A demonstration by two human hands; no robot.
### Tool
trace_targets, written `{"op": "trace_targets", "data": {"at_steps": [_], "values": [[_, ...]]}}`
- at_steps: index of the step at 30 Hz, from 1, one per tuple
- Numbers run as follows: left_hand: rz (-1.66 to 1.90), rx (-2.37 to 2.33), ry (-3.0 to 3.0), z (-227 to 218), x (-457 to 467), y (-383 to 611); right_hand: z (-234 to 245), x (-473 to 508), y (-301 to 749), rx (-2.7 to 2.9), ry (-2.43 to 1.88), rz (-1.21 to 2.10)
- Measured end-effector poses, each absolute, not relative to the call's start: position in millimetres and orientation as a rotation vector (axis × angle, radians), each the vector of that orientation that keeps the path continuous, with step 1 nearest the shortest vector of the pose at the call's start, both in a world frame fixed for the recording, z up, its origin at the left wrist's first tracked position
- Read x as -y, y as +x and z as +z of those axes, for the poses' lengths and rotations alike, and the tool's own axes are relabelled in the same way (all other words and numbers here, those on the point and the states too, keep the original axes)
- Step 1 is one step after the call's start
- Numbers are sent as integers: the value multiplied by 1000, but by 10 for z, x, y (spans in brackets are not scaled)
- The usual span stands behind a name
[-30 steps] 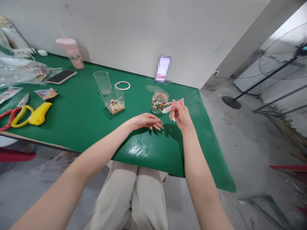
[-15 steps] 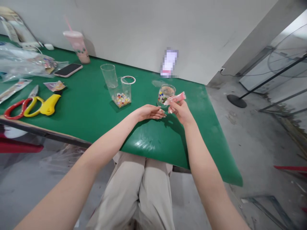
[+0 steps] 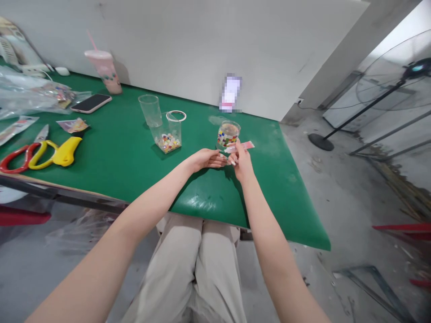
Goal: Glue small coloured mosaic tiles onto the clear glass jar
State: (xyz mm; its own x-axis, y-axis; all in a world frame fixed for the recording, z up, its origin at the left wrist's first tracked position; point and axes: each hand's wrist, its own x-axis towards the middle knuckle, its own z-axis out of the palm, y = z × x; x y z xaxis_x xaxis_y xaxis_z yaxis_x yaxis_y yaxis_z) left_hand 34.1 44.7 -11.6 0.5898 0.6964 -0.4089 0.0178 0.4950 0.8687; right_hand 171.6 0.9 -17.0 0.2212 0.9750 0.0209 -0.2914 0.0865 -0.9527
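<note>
A clear cup (image 3: pixel 230 127) with small colored mosaic tiles round its side stands on the green table, just beyond my hands. My right hand (image 3: pixel 244 163) is closed round a small pink squeeze tube (image 3: pixel 249 145), which lies nearly level in front of the cup. Its fingertips come close to those of my left hand (image 3: pixel 209 160); whether they touch I cannot tell. The left fingers are stretched out, palm side turned inward, and no held object can be made out. Left of them sits a clear square cup (image 3: pixel 170 141) with mixed mosaic tiles at its bottom.
Behind stand a clear tumbler (image 3: pixel 150 111) and a white ring (image 3: pixel 176 116). Leftward lie yellow-and-red-handled scissors (image 3: pixel 55 154), a phone (image 3: pixel 91 103), plastic bags (image 3: pixel 30 96) and a pink drink cup (image 3: pixel 105 69). A blurred-out screen (image 3: pixel 230 93) leans on the wall. A fan (image 3: pixel 399 85) stands right.
My right hand has moved left toward my left hand, and the pink tube has tipped from slanting to nearly level. The whole view has shifted slightly.
</note>
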Motion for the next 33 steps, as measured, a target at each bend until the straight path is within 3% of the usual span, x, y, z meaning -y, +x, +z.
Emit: {"op": "trace_targets", "data": {"at_steps": [16,33], "values": [[512,-848,924,-186,-552,333,-212,-84,1793,862,-1085,1189],[512,-816,893,-152,-486,307,-329,-33,1705,966,-1254,786]]}}
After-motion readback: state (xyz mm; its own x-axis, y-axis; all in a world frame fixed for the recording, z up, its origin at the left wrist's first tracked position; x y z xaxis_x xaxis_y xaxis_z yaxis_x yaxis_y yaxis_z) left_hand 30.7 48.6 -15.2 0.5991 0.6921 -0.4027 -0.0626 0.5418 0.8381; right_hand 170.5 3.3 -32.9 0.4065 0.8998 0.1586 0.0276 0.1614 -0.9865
